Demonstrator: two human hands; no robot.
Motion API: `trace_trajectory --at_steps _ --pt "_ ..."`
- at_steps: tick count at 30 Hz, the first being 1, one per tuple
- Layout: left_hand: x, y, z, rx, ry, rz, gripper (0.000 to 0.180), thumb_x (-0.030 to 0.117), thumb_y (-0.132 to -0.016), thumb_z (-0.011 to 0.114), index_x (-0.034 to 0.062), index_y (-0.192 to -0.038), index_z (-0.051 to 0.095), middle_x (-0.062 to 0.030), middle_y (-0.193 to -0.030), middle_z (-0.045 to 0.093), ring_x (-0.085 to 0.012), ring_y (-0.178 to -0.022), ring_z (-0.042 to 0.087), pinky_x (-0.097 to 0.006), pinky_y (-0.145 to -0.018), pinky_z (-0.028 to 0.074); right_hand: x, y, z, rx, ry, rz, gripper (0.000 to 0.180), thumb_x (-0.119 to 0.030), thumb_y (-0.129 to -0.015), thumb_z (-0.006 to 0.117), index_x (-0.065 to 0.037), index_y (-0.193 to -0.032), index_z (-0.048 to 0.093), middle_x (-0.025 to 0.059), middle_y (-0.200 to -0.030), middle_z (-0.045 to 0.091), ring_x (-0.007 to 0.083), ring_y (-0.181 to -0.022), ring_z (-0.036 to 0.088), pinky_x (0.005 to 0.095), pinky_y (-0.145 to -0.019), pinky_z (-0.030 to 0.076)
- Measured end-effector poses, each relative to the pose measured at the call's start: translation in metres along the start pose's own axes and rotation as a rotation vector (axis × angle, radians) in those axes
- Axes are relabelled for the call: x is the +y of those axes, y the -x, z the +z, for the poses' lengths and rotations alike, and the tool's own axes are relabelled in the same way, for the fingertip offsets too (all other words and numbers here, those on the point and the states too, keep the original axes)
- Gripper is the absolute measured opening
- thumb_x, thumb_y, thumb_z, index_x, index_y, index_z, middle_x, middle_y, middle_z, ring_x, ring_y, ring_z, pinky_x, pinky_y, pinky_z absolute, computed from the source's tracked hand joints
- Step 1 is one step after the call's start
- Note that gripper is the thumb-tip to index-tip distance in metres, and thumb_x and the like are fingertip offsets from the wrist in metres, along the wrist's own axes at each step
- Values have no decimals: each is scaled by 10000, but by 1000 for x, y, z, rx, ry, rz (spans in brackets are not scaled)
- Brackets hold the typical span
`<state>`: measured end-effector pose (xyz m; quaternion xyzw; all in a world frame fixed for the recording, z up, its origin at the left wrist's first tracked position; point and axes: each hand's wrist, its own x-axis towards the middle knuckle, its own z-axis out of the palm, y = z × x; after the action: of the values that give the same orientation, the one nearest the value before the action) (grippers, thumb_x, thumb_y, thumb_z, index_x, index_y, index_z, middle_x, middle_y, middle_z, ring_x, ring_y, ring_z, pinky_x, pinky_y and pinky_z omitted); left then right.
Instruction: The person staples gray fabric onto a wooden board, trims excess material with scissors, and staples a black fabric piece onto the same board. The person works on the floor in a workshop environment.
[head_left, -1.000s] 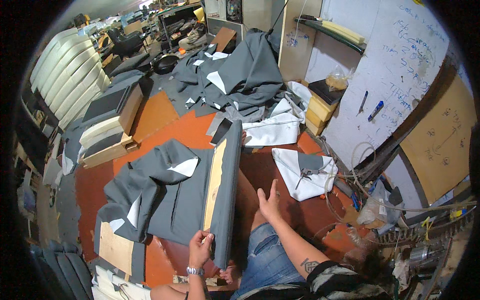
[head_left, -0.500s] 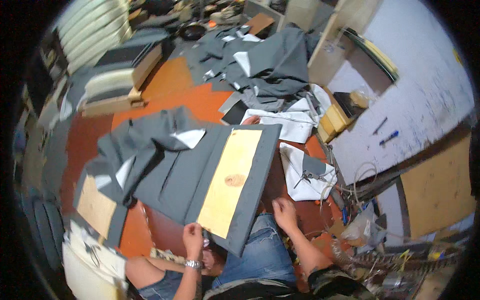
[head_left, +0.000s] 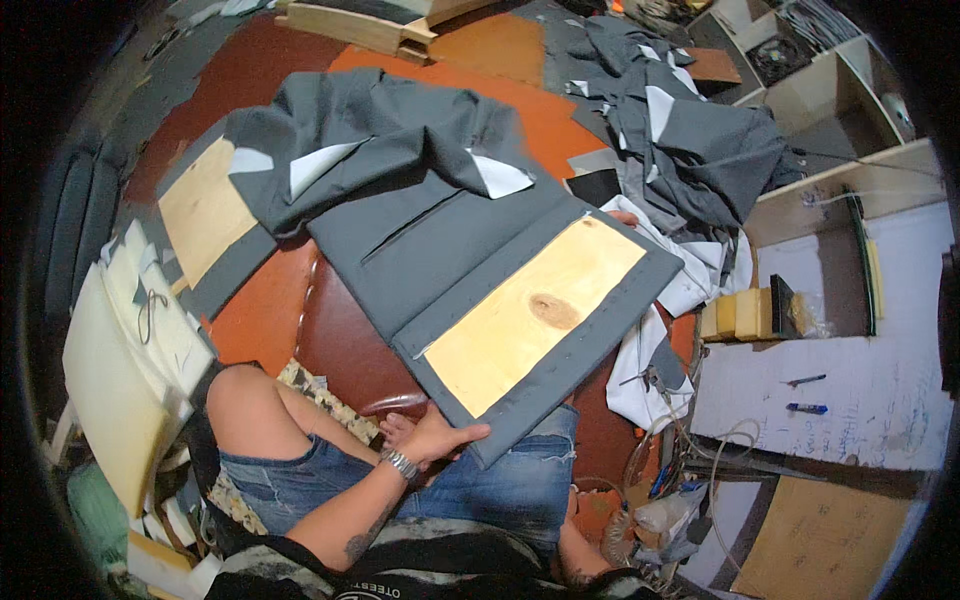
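A seated person in ripped jeans (head_left: 340, 485) has a flat upholstered board (head_left: 515, 350) leaning across the lap. The left hand (head_left: 437, 438), a metal watch (head_left: 400, 463) at its wrist, grips the board at its near corner: the thumb lies straight along the top, and the other fingers pass beneath the edge, hidden from me. From that hand the board stretches forward and to the person's right, its far end well away, close to some bare toes (head_left: 627, 217). Grey fabric wraps its borders, leaving a pale wood strip with a dark oval knot bare in the middle. Joined to its left side, a long grey cover (head_left: 400, 140) spreads in folds over the orange-red floor covering (head_left: 255, 310). The right forearm (head_left: 582, 552) shows beside the thigh, but I cannot tell what the right hand does, as it is out of sight. Pale foam pieces (head_left: 125, 365) stand at the person's left.
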<state>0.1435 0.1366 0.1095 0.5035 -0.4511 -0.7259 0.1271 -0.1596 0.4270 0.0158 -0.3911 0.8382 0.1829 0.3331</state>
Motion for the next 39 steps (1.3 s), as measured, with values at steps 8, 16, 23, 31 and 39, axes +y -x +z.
trace_trajectory --at_steps 8,16,23,31,39 --pt "0 -7 -2 -17 264 -138 897 371 -839 901 -15 -1496 428 -185 -1427 612 -266 -1252 627 -389 -813 625 -15 9 -143 132 -379 121 495 -373 -911 756 26 -1199 703 193 -944 744 311 -895 721 410 -874 560" --pt "2 -6 -5 -29 352 -232 665 325 -835 900 19 -1338 591 -125 -1110 725 -210 -739 686 -363 -574 605 -180 110 -341 -22 -209 -434 490 -324 -939 752 8 -1289 666 195 -1063 758 260 -968 723 418 -909 543" --pt "-5 -12 -6 -62 354 -230 614 355 -850 870 7 -1293 627 -128 -1069 730 -223 -743 704 -384 -568 613 -265 87 -321 -280 21 -649 422 -271 -922 725 -21 -1261 699 212 -1020 764 315 -925 728 425 -874 548" --pt "20 -6 10 427 -594 313 805 442 -892 788 87 -1539 466 -251 -1543 478 -415 -1442 434 -686 -1155 300 -251 67 -348 -312 127 -563 573 -397 -898 715 8 -1300 665 286 -1176 723 449 -1147 681 481 -1031 520" --pt "51 12 51 -70 -929 668 898 589 -966 616 54 -1623 317 -142 -1733 228 -323 -1597 226 -737 -1211 167 -176 -45 -488 253 -79 -224 494 -369 -821 732 -19 -1169 750 221 -1007 774 343 -956 756 446 -890 570"
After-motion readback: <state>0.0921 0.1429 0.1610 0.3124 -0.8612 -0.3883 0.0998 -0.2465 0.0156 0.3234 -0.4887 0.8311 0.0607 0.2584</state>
